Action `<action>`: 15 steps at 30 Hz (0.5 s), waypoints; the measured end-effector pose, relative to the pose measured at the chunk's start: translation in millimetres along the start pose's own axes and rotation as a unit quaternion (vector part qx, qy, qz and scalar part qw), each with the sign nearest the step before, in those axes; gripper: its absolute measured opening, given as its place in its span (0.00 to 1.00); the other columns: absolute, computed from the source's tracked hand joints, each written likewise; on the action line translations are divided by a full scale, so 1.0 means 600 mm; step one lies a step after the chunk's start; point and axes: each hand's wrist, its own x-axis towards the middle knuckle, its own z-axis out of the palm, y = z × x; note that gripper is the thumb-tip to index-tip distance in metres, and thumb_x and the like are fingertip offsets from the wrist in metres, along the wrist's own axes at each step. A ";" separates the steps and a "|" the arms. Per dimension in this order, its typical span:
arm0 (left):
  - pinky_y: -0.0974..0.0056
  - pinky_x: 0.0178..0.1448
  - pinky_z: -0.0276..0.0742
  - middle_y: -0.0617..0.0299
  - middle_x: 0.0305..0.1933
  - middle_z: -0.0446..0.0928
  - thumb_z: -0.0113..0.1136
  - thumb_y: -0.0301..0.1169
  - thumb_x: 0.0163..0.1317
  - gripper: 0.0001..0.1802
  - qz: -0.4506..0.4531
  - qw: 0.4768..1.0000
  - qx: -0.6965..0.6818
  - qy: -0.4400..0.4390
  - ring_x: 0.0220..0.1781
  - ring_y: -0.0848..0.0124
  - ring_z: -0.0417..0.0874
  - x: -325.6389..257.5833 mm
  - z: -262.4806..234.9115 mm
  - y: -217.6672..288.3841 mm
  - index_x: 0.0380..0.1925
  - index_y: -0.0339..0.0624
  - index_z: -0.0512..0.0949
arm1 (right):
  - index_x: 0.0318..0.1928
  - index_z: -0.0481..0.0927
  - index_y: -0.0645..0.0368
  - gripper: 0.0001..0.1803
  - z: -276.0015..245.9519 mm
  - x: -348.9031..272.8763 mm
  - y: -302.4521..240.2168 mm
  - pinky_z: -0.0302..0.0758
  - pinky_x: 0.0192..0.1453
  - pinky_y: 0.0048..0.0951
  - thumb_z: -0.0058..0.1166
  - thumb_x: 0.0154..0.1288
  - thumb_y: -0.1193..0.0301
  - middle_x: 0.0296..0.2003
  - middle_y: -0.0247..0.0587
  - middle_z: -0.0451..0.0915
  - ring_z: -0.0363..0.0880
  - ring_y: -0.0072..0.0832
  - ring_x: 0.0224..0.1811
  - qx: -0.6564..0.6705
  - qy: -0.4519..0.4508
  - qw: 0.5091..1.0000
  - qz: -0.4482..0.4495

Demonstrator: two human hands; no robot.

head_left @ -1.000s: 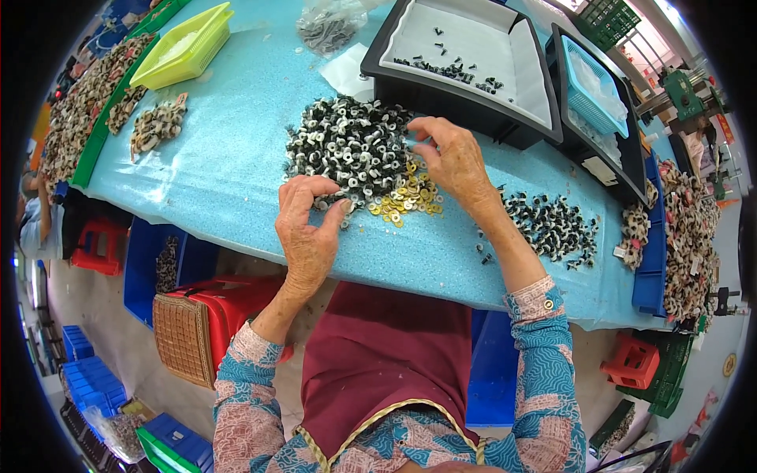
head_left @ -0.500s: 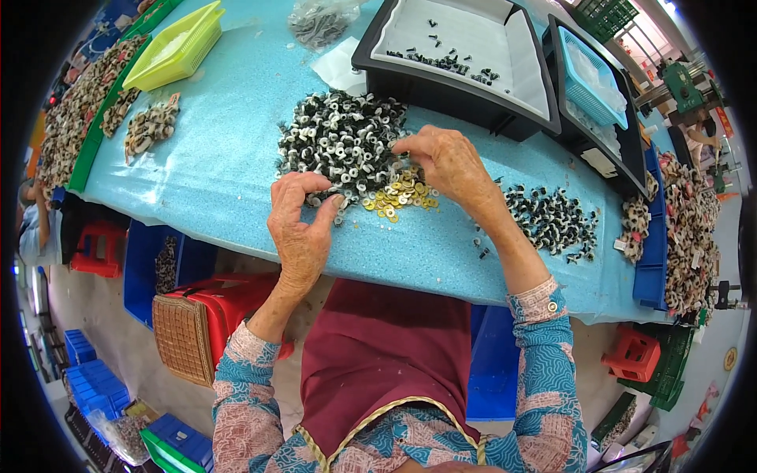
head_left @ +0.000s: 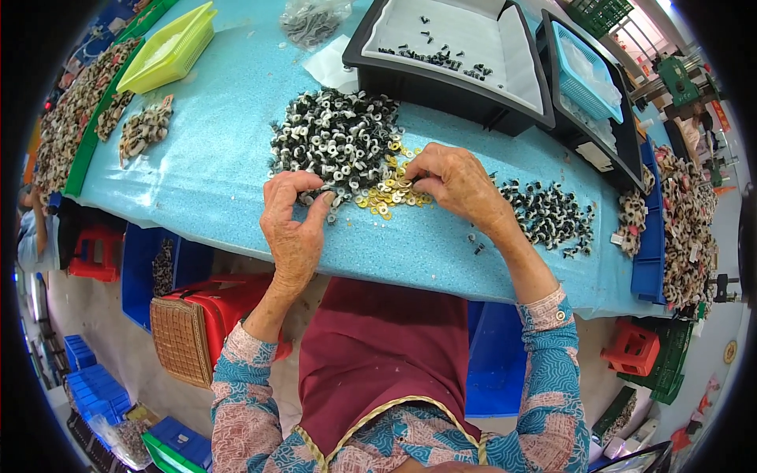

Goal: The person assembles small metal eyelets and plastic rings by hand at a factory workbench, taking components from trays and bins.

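A heap of small black stems with white rings lies in the middle of the blue tabletop. Against its right side is a small spread of gold washers. My left hand is at the heap's near left edge, thumb and forefinger curled close together at the pieces. What sits between those fingertips is too small to make out. Over the washers, my right hand is closed in a pinch, and whatever it grips is hidden. Beyond that hand lies a looser group of black and white pieces.
A black tray lined with white holds scattered black pieces at the back. Beside it is another black tray with a light-blue basket. A yellow-green basket stands far left. Bins of spotted plush pieces flank the table.
My right hand has moved from the heap's right edge down onto the gold washers, its fingers pinching there. My left hand stays at the heap's near edge. The whole view has shifted slightly.
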 end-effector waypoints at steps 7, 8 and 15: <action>0.62 0.50 0.69 0.61 0.35 0.76 0.64 0.18 0.43 0.12 0.013 1.000 0.001 0.015 0.44 0.63 0.72 0.000 -0.002 0.009 0.29 0.40 0.76 | 0.37 0.81 0.62 0.11 -0.011 -0.009 0.018 0.74 0.37 0.21 0.54 0.51 0.83 0.31 0.32 0.78 0.74 0.19 0.31 0.242 0.032 0.967 0.077; 0.62 0.50 0.68 0.61 0.35 0.76 0.64 0.18 0.42 0.11 0.050 0.999 0.021 0.004 0.44 0.63 0.72 0.003 -0.002 0.017 0.28 0.41 0.76 | 0.38 0.81 0.63 0.12 -0.013 -0.014 0.027 0.74 0.38 0.21 0.53 0.51 0.84 0.33 0.31 0.78 0.74 0.18 0.32 0.291 0.027 0.953 0.079; 0.61 0.44 0.64 0.63 0.29 0.74 0.65 0.23 0.44 0.06 0.191 0.971 0.079 -0.117 0.39 0.63 0.72 0.046 0.059 0.061 0.23 0.44 0.78 | 0.39 0.81 0.65 0.10 -0.029 -0.026 0.040 0.77 0.43 0.21 0.53 0.54 0.83 0.33 0.36 0.80 0.79 0.21 0.35 0.442 0.063 0.882 0.147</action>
